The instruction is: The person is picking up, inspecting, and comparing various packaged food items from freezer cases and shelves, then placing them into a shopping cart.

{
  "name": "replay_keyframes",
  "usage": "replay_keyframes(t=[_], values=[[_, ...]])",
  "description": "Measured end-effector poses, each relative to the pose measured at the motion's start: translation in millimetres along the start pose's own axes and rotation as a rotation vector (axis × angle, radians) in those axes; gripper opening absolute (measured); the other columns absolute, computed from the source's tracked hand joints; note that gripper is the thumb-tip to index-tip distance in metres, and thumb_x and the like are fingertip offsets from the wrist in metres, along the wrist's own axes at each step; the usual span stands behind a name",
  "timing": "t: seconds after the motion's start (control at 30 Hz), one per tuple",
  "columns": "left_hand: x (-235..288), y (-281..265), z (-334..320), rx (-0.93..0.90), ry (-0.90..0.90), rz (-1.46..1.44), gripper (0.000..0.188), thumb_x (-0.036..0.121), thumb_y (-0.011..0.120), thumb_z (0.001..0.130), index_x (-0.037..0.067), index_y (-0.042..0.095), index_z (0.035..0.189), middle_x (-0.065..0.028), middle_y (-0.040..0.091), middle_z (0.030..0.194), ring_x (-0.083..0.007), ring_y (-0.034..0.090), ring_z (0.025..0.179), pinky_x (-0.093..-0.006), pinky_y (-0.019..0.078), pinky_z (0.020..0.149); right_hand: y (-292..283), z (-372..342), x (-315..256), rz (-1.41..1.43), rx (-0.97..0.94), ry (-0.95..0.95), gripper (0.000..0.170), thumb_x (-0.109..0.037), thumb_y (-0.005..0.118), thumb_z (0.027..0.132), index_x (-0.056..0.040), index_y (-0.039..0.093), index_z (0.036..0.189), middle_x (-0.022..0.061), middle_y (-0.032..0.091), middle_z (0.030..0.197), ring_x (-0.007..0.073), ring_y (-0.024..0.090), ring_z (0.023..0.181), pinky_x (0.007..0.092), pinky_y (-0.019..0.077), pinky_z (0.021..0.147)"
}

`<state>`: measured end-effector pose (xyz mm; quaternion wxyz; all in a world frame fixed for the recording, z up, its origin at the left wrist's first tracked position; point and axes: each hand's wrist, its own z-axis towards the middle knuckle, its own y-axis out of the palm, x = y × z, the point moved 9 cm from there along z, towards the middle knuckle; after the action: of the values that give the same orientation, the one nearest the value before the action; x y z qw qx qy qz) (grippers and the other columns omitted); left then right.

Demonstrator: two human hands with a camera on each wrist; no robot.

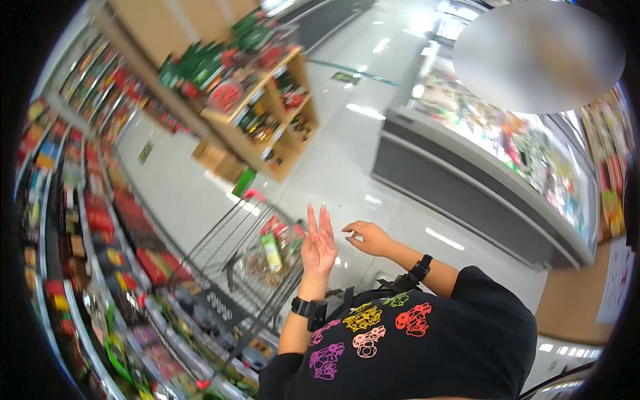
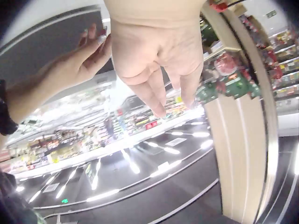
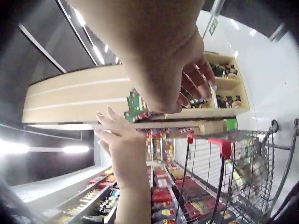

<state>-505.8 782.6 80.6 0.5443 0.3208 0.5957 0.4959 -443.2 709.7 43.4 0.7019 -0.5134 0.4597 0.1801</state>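
Note:
My left hand (image 1: 320, 247) is raised with its palm showing and its fingers mostly straight, holding nothing. To its right hovers my right hand (image 1: 369, 238), empty, with its fingers loosely bent and a small gap between thumb and fingertips. The two hands are apart from each other. Nearest to the left hand, just below and behind it in the head view, stands a wire shopping cart (image 1: 212, 239). Inside the cart lie a green-and-white package (image 1: 271, 252) and several bagged goods, partly hidden by the left hand and forearm. The right wrist view shows the cart's red fittings (image 3: 219, 148).
Shelves of packaged goods (image 1: 100, 220) run along the left. A wooden display stand (image 1: 293, 127) with produce and jars stands ahead, a cardboard box (image 1: 219, 160) at its foot. On the right is a grey-sided refrigerated case (image 1: 453, 180). Glossy tiled floor (image 1: 333, 173) lies between.

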Motion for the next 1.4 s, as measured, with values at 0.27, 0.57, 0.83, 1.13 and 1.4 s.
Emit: replay_keyframes(t=[0.27, 0.57, 0.83, 1.13, 1.4], values=[[-271.1, -61.8, 67.4, 0.065, -0.611, 0.154, 0.080, 0.046, 0.064, 0.066, 0.028, 0.022, 0.132, -0.0016, 0.028, 0.135, -0.0194, 0.030, 0.122, -0.0370, 0.0348, 0.091, -175.5, -176.0, 111.8, 0.075, 0.498, 0.367, 0.026, -0.019, 0.056, 0.075, -0.0043, 0.056, 0.096, 0.0117, 0.060, 0.085, 0.0220, 0.059, 0.070, 0.0317, 0.0474, 0.064], [-420.8, -164.2, 84.8, 0.486, -0.953, 0.317, 0.054, 0.043, 0.046, 0.079, 0.016, 0.036, 0.125, -0.0062, 0.035, 0.131, -0.0208, 0.035, 0.119, -0.0387, 0.0279, 0.096, -243.4, -344.6, 197.9, 0.299, 1.004, 0.680, 0.025, -0.018, 0.055, 0.075, -0.0046, 0.057, 0.096, 0.0113, 0.061, 0.083, 0.0189, 0.060, 0.070, 0.0286, 0.0471, 0.064], [-500.8, -268.5, 160.8, 0.524, -1.038, 0.546, 0.048, -0.008, 0.039, 0.077, 0.009, 0.036, 0.122, -0.0116, 0.034, 0.129, -0.0240, 0.034, 0.119, -0.0343, 0.0322, 0.097, -302.5, -403.3, 286.4, 0.379, 1.163, 0.822, 0.025, -0.017, 0.055, 0.075, -0.0048, 0.057, 0.097, 0.0102, 0.061, 0.081, 0.0175, 0.059, 0.072, 0.0288, 0.0462, 0.066], [-588.3, -285.7, 318.9, 0.460, -0.983, 0.621, 0.066, -0.011, 0.030, 0.063, 0.010, 0.034, 0.125, -0.0091, 0.028, 0.133, -0.0249, 0.025, 0.124, -0.0404, 0.0218, 0.102, -474.8, -388.6, 357.0, 0.108, 1.119, 0.830, 0.028, -0.020, 0.056, 0.073, -0.0047, 0.055, 0.096, 0.0110, 0.060, 0.084, 0.0207, 0.058, 0.075, 0.0309, 0.0453, 0.068], [-623.0, -328.4, 355.8, 0.568, -1.035, 0.640, 0.060, 0.008, 0.041, 0.063, 0.010, 0.038, 0.123, -0.0041, 0.027, 0.133, -0.0236, 0.013, 0.127, -0.0444, 0.0127, 0.103, -526.3, -414.7, 414.9, 0.138, 1.251, 0.902, 0.031, -0.014, 0.056, 0.072, -0.0033, 0.052, 0.101, 0.0112, 0.056, 0.091, 0.0187, 0.054, 0.084, 0.0307, 0.0432, 0.075]])
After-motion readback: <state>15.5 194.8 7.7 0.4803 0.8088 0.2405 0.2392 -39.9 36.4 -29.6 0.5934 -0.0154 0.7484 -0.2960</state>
